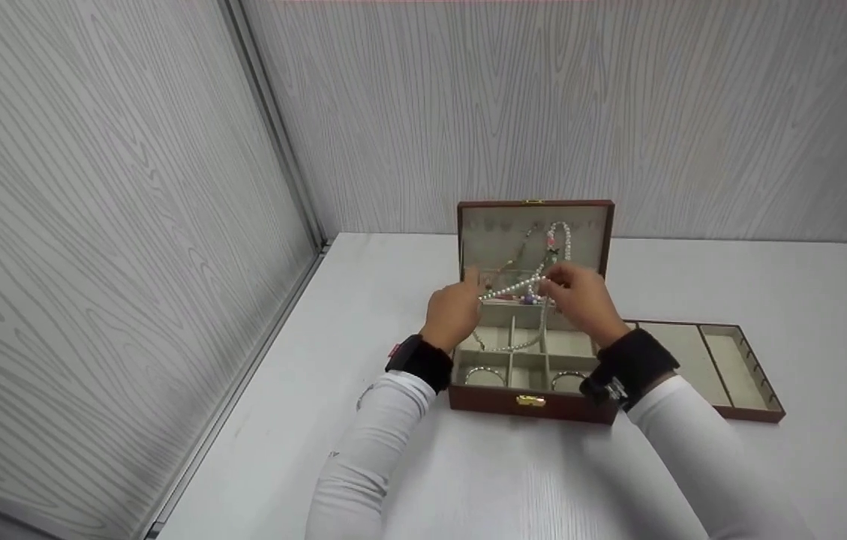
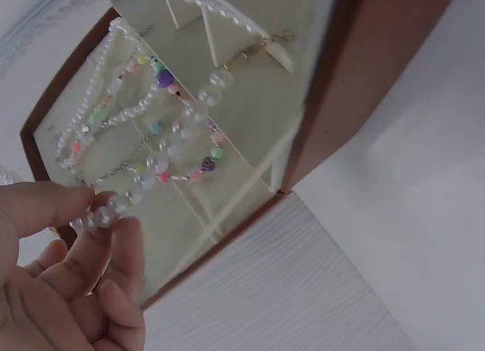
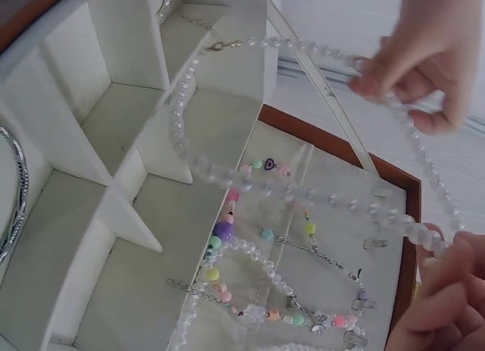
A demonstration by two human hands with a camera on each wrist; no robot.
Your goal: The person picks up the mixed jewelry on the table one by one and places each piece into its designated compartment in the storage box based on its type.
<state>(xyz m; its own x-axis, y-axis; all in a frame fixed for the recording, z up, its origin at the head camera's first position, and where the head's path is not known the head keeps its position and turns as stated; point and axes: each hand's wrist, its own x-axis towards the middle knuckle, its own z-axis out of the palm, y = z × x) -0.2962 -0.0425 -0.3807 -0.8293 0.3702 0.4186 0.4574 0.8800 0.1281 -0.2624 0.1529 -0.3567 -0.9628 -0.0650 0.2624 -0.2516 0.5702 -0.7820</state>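
Note:
Both hands hold one white pearl necklace (image 1: 511, 288) stretched between them over an open brown jewelry box (image 1: 483, 398). My left hand (image 2: 68, 267) pinches the pearl strand between thumb and fingers. On the other side, my right hand (image 3: 447, 298) pinches the same strand near the lid. The rest of the loop sags over the box's compartments, its gold clasp (image 3: 218, 46) hanging low. Inside the raised lid (image 1: 498, 217) hang a pearl necklace (image 1: 568, 238) and colorful beaded strands, including one with a purple bead (image 3: 223, 230).
Silver bangles (image 1: 485, 369) lie in front compartments of the box. To the right, partly behind my right wrist, a shallow divided tray (image 1: 682, 364) rests on the white table (image 1: 280, 435). Wood-grain panels (image 1: 408, 112) stand behind and at the left.

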